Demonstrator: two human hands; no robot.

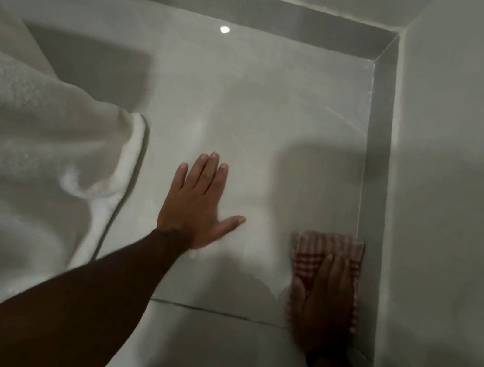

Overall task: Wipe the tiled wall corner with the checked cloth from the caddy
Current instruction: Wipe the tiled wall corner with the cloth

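Observation:
A red-and-white checked cloth [331, 246] lies flat against the glossy grey tiled wall [263, 106], right beside the wall corner [375, 173]. My right hand [324, 296] presses flat on the cloth, fingers pointing up, and looks motion-blurred. The cloth's lower part is hidden under that hand. My left hand [199, 201] rests flat on the tile to the left of the cloth, fingers spread and holding nothing. The caddy is out of view.
A white towel [32, 148] hangs at the left, close to my left forearm. A grout line [213, 311] runs across below the hands. The plain side wall [464, 188] closes off the right. A lamp's reflection [224, 29] shines on the tile.

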